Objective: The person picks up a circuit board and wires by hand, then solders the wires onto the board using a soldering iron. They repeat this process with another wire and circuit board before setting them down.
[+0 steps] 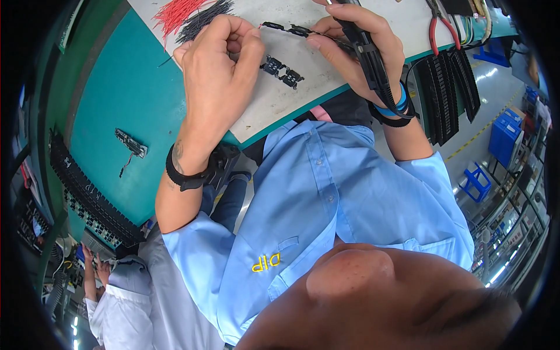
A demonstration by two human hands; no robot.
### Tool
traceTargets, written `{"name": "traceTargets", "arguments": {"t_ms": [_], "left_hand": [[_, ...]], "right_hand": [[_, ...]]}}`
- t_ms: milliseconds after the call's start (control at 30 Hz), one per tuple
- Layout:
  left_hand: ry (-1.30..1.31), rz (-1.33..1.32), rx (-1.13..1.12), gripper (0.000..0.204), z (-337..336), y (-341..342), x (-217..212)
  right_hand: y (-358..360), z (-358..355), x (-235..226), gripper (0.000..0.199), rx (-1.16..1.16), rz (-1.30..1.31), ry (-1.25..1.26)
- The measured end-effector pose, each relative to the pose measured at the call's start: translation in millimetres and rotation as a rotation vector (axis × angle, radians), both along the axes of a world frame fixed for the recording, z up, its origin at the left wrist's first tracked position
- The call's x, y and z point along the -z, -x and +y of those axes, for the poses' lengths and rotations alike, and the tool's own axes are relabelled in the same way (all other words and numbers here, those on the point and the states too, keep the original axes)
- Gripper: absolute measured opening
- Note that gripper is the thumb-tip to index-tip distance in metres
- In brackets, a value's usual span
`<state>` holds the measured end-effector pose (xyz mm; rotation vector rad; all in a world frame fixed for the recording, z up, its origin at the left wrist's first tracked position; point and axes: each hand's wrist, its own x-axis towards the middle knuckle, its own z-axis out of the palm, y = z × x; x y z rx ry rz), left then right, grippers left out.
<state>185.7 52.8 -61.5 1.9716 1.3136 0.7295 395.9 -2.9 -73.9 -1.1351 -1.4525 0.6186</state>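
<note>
- Nearest cam: person's blue shirt (326,192), filling the lower middle.
- L hand (219,64) w/ black wristband (185,175): fingers curled in, pinching the left end of a thin wire (261,25) at thumb/forefinger.
- R hand (359,46) w/ blue + black bands: gripped round a black pen-like tool (367,52), fingertips also on a small black part (297,30) strung along the wire.
- Wire + parts sit betw. both hands, just over the grey mat (280,99), far centre.
- Two more black parts (282,71) lie on mat, near side of the wire, right of L hand.
- Red/black wire bundle (186,14) far left; red pliers (437,26) far right.
- Black strips (452,87) right of R wrist.
- Small board (130,143) on teal bench (122,93), left.
</note>
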Motion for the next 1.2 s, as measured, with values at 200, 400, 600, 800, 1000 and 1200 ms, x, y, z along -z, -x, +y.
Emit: {"name": "traceTargets", "arguments": {"t_ms": [200,400,600,800,1000,1200], "left_hand": [[-0.022,-0.042,0.004,0.009,0.8,0.6,2.5],[-0.025,-0.042,0.012,0.009,1.2,2.0,3.5],[-0.039,-0.043,0.011,0.01,1.0,1.6,5.9],[-0.025,-0.055,0.004,0.01,1.1,0.9,5.2],[-0.019,-0.058,0.0,0.01,1.3,1.0,6.8],[-0.032,-0.043,0.0,0.009,1.3,0.5,5.7]], "right_hand": [[0.6,0.8,-2.7,0.045,0.025,-0.006,0.019],[0.4,0.2,-5.0,0.045,0.029,-0.049,0.024],[0.2,-0.2,-4.0,0.046,0.013,-0.012,0.031],[-0.4,-0.7,-3.9,0.046,-0.008,-0.004,0.021],[-0.6,-0.4,-2.6,0.045,-0.008,-0.036,0.013],[-1.0,-0.9,-0.7,0.045,-0.011,-0.027,0.01]]}}
